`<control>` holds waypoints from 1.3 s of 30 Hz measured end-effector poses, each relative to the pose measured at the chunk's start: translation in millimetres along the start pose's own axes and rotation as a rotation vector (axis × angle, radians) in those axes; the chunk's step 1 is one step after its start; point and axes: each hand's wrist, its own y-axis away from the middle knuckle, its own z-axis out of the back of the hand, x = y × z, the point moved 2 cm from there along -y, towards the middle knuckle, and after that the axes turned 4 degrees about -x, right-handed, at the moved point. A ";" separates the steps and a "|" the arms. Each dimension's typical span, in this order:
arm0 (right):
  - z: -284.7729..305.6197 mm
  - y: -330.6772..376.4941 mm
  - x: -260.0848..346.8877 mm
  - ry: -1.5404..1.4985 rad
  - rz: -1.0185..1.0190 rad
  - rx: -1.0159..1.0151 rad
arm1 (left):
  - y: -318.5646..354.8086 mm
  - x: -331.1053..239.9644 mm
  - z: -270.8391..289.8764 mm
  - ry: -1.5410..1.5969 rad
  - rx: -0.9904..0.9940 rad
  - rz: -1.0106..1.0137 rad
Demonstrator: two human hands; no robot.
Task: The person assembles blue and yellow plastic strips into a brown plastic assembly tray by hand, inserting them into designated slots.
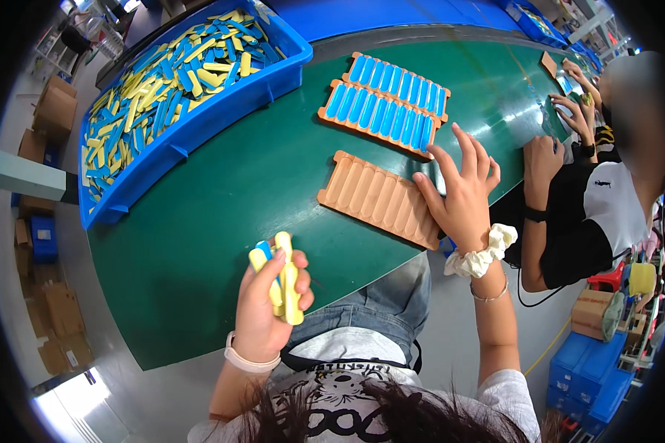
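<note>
My left hand is closed around several stick-like yellow pieces with rounded ends. A blue face shows among them. Spread fingers mark my right hand, which is over the right end of a brown grooved tray; whether the thumb touches it I cannot tell. The visible grooves of this tray hold no pieces. Just beyond it, two more brown trays lie side by side, their grooves filled with pieces showing blue faces.
A large blue bin full of loose yellow and blue pieces stands at the far left of the green table. At my right sits a co-worker, whose forearm rests near the table edge. Further along, another person's hands are at work.
</note>
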 end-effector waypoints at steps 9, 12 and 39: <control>-7.0 4.6 -6.0 0.078 -0.001 0.032 | -9.4 16.2 -23.0 0.033 0.086 0.148; -4.5 1.4 -5.4 0.095 0.008 0.012 | -13.3 16.4 -29.9 0.036 0.129 0.162; 37.8 50.6 16.8 -1.501 -0.646 0.352 | -23.4 40.8 -59.2 -0.558 0.405 0.154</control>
